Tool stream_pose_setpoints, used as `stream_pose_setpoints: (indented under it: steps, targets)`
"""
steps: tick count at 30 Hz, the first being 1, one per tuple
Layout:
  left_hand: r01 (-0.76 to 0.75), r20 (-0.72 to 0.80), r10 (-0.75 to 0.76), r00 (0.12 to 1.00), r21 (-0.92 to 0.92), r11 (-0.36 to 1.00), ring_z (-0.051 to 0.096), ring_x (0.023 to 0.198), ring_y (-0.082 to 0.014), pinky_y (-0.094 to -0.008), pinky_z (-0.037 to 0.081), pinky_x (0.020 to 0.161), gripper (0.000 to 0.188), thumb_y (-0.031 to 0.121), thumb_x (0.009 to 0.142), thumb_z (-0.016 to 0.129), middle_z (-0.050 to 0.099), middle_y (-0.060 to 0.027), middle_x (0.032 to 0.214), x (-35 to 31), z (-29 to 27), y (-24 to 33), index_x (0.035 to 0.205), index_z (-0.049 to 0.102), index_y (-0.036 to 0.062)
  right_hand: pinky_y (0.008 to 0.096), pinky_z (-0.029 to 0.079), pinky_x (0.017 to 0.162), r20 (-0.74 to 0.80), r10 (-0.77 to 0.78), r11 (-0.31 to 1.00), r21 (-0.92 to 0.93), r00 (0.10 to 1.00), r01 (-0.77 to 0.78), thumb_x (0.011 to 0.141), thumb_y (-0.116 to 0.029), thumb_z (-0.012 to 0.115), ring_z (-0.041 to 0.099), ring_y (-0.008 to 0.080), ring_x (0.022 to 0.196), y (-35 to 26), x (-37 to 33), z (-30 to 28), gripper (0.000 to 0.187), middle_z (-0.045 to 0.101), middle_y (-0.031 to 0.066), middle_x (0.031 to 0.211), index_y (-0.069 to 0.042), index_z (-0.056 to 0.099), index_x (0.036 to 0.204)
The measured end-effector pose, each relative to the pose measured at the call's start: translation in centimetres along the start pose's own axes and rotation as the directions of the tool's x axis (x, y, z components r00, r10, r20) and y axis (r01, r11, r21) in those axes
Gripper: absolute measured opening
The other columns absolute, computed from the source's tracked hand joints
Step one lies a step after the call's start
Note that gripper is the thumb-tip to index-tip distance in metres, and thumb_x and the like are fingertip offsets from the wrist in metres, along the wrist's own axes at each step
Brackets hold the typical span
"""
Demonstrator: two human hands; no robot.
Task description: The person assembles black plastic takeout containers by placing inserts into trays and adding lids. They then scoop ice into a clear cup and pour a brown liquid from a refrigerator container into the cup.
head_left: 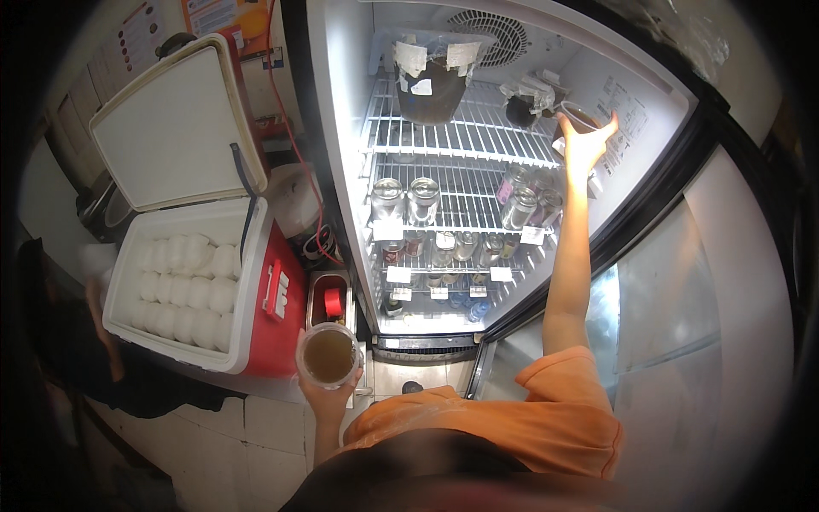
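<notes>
i am holding a clear plastic cup [329, 356] of brownish liquid in my left hand [327, 394], fingers wrapped round it from below, so most of the cup's wall and all of its base are hidden; i am seeing mainly its open mouth. its long axis is standing upright, mouth pointing toward the camera, liquid level inside. just beyond this grip a red roll [333, 301] is sitting in a small metal bin [314, 294], and to the left of the grip a red cooler [281, 316] is standing with its white lid [171, 128] swung up, white rounded packs [183, 286] filling it.

my right hand [585, 141] is reaching up into the open fridge [341, 128], fingers spread against a second cup [578, 116] holding dark liquid on the top wire shelf [452, 136]. only its rim and a slice of the contents are showing above my fingers, and i cannot tell whether i am actually gripping it or only touching it. it seems upright, mouth tilting a little toward me. left of this hand a large taped container [432, 81] of dark liquid is standing; below the hand, jars [405, 200] and small bottles are crowding the lower shelves, too small to make out. the glass door [665, 282] is hanging open beside my forearm.
</notes>
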State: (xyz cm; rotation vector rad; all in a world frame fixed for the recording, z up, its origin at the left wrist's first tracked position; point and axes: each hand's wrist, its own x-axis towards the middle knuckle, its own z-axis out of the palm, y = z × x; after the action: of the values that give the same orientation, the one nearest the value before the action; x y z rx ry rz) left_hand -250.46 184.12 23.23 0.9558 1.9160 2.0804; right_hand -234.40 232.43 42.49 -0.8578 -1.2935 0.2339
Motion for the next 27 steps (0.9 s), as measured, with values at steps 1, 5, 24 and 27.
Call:
stream_pose_setpoints:
  steps: [1, 5, 24, 27]
  targets:
    - [-0.008, 0.013, 0.008, 1.000, 0.010, 1.000, 0.054, 0.118, -0.0221, -0.0354, 0.045, 0.100, 0.101, 0.011, 0.063, 0.086, 0.052, -0.0116, 0.131, 0.1, 0.0, 0.1, 0.145, 0.029, 0.0022, 0.0430, 0.045, 0.097, 0.002, -0.021, 1.000, -0.013, 1.000, 0.021, 0.062, -0.029, 0.088, 0.060, 0.0405, 0.107, 0.3, 0.1, -0.1, 0.108, 0.058, 0.0290, 0.115, -0.004, 0.022, 0.144]
    - [-0.009, 0.026, 0.008, 1.000, 0.017, 1.000, 0.053, 0.119, -0.0216, -0.0353, 0.044, 0.101, 0.101, 0.013, 0.065, 0.086, 0.050, -0.0110, 0.133, 0.1, 0.0, 0.3, 0.146, 0.027, 0.0024, 0.0434, 0.044, 0.098, 0.009, -0.036, 0.999, -0.031, 0.999, 0.036, 0.063, -0.031, 0.088, 0.058, 0.0407, 0.110, 0.8, 0.0, -0.3, 0.110, 0.057, 0.0294, 0.117, -0.003, 0.021, 0.145]
    - [-0.011, -0.005, 0.011, 1.000, 0.027, 1.000, 0.052, 0.119, -0.0222, -0.0358, 0.043, 0.102, 0.100, 0.018, 0.066, 0.086, 0.050, -0.0113, 0.133, -0.9, 0.3, 0.4, 0.146, 0.028, 0.0023, 0.0554, 0.033, 0.104, 0.157, -0.096, 0.882, -0.444, 0.983, 0.157, 0.068, -0.028, 0.084, 0.029, 0.0496, 0.128, -1.9, -0.6, 11.6, 0.104, 0.031, 0.0387, 0.131, 0.001, 0.019, 0.143]
    - [-0.015, -0.016, 0.016, 1.000, 0.074, 0.997, 0.052, 0.119, -0.0219, -0.0352, 0.043, 0.101, 0.102, 0.021, 0.066, 0.087, 0.050, -0.0110, 0.133, -1.3, 0.1, 0.2, 0.146, 0.028, 0.0017, 0.0544, 0.035, 0.103, 0.148, 0.166, 0.915, -0.392, 0.975, -0.097, 0.063, -0.029, 0.086, 0.034, 0.0497, 0.126, -1.1, 0.9, 11.8, 0.111, 0.034, 0.0387, 0.131, 0.002, 0.016, 0.144]
